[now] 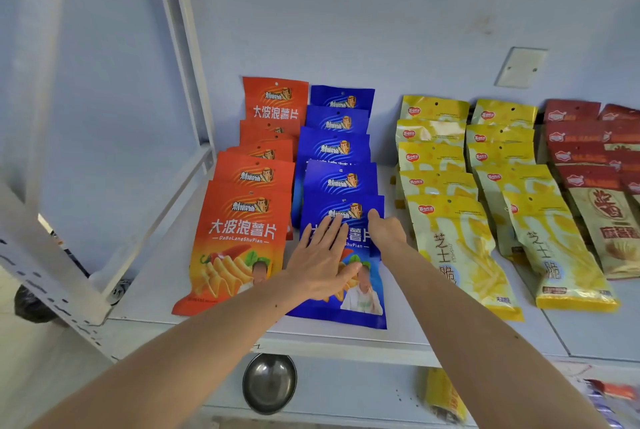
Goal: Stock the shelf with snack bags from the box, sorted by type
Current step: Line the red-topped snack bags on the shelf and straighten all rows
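- Front blue bag (360, 293) lies flat on the white shelf (346, 335), lowest in the blue column, at about 6 o'clock from the overlapped blue bags behind it.
- My left hand (320, 262) rests palm down on its middle, fingers straight and together; it presses and grips nothing.
- My right hand (386, 229) is at the bag's right edge, near 2 o'clock from the left. Thumb points up over the print; whether the fingers curl under the edge I cannot tell.
- Orange column (242, 238) sits just beside, at 9 o'clock; yellow bags (464, 248) at 3 o'clock, red-brown ones (588, 158) beyond. Types look sorted.
- Handling, my guess: glossy film, slick under a flat palm, so it will slide rather than lift. Light, air-puffed, chips inside crush easily, so I keep the press gentle.
- Best hold is likely the flat sealed strip at top or bottom, or a side seam, pinched; not the swollen middle.
- Squaring the bottom edge with the orange neighbour's seems the job in hand.
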`<state>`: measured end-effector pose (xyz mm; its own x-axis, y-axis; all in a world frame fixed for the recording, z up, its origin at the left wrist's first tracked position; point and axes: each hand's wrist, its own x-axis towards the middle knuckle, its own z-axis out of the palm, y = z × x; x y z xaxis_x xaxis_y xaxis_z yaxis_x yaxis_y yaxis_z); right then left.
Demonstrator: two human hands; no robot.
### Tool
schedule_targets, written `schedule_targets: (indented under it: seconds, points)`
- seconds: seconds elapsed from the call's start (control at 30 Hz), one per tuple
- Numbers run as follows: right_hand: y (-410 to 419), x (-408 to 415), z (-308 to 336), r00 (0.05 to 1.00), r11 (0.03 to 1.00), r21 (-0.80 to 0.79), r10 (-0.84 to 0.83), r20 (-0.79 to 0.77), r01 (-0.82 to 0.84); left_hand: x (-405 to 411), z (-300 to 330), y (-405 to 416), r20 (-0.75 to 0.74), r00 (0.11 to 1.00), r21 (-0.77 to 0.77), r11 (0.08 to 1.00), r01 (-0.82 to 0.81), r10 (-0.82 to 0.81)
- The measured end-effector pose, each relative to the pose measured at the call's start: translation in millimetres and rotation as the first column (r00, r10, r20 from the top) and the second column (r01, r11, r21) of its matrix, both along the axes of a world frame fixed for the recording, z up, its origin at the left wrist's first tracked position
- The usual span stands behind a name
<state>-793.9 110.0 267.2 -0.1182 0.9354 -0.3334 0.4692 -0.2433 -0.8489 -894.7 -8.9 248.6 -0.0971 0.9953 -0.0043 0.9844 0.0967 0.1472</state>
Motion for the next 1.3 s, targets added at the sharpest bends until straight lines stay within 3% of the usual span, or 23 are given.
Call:
schedule_targets:
  seconds: [0.53,0.87,1.0,1.3]
  points:
    - [-8.1,-8.0,1.7,0.999,0.998,0.034,0.047,0.018,-0.048,-1.4,3.6,-4.6,-0.009,0.999,-0.007,0.999,-0.039,0.039]
    - [-17.8,-12.9,18.9,0.977,0.976,0.206,0.025,0.211,-0.069,-11.2,15.5,-14.6,-0.030,0.997,0.002,0.997,-0.077,0.077]
    - [-24.9,-13.5,29.3,0.941,0.936,0.337,-0.015,0.338,-0.106,-20.3,23.6,-24.0,-0.037,0.994,0.005,0.995,-0.104,0.105]
    - [-36.1,-59.2,50.9,0.902,0.785,0.540,0.052,0.429,-0.302,-74.7,38.1,-43.3,-0.078,0.983,0.010,0.986,-0.164,0.164]
